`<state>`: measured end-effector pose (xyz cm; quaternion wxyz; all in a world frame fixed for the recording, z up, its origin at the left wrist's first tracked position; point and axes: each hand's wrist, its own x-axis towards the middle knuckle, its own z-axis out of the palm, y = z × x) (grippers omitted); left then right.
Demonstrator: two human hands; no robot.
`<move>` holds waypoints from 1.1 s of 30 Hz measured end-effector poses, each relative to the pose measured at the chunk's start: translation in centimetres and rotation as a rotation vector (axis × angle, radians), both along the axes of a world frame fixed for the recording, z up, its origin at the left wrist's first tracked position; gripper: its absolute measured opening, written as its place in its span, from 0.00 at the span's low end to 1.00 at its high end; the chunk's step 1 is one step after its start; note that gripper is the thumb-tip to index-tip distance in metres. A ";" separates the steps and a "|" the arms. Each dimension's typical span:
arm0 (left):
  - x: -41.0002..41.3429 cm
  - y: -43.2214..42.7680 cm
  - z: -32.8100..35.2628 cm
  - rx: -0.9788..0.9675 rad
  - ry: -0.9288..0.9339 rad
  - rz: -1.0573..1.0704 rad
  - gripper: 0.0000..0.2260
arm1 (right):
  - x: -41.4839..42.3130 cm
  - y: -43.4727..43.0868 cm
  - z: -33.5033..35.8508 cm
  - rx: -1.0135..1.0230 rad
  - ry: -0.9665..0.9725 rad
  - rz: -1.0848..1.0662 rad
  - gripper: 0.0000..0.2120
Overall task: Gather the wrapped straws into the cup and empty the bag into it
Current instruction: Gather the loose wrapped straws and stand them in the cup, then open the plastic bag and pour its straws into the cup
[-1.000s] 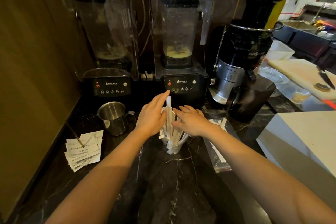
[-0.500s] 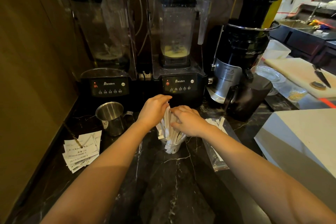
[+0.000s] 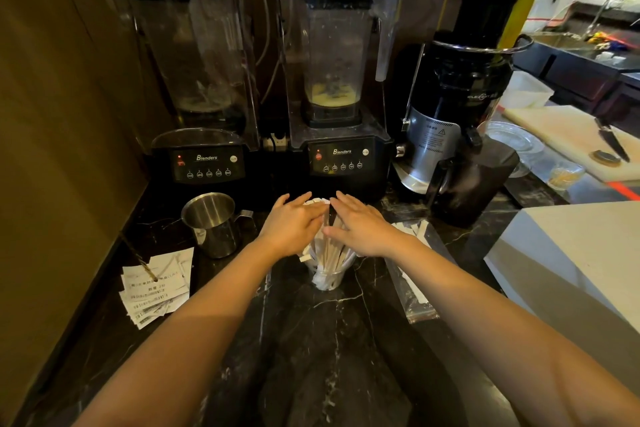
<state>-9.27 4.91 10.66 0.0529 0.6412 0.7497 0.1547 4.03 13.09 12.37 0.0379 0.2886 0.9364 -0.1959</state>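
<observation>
A small clear cup (image 3: pixel 327 280) stands on the dark marble counter, packed with paper-wrapped straws (image 3: pixel 333 253) that fan upward. My left hand (image 3: pixel 293 226) and my right hand (image 3: pixel 361 226) lie side by side, palms down and fingers stretched out, resting on the straw tops from the left and the right. Neither hand grips anything. To the right of the cup a clear plastic bag (image 3: pixel 414 282) lies flat on the counter with a few wrapped straws (image 3: pixel 410 230) inside it.
A steel pitcher (image 3: pixel 211 224) stands left of the hands, with a stack of paper receipts (image 3: pixel 156 288) in front of it. Two blenders (image 3: pixel 341 156) and a black juicer (image 3: pixel 460 107) line the back. A white box (image 3: pixel 568 253) sits at the right.
Both hands have gone from curling around the straw bundle to lying flat over its top. The tall straw that stuck up between them has sunk level with the others.
</observation>
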 end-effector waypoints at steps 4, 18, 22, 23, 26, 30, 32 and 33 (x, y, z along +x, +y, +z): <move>-0.1 -0.1 1.0 -0.048 -0.232 0.020 0.20 | 0.4 0.3 0.4 -0.014 0.093 -0.052 0.34; 9.1 3.6 4.9 0.126 -0.172 -0.039 0.25 | 9.9 4.1 0.3 0.046 0.221 -0.411 0.34; 13.6 4.9 2.6 0.110 -0.309 -0.127 0.26 | 13.5 4.6 -1.4 -0.037 0.213 -0.556 0.35; 14.5 5.1 1.7 0.089 -0.367 -0.123 0.26 | 14.2 4.7 -1.9 -0.056 0.206 -0.585 0.35; 16.3 5.3 -1.4 -0.009 -0.457 -0.022 0.27 | 15.8 4.6 -3.8 -0.139 0.194 -0.651 0.35; 16.4 5.0 -5.3 -0.170 -0.550 0.184 0.29 | 17.1 4.7 -6.6 -0.256 0.195 -0.745 0.36; 16.1 4.7 -6.7 -0.238 -0.587 0.289 0.30 | 17.4 4.9 -7.8 -0.308 0.186 -0.796 0.36; 16.0 4.6 -7.1 -0.260 -0.601 0.333 0.29 | 17.4 4.9 -8.4 -0.333 0.180 -0.831 0.36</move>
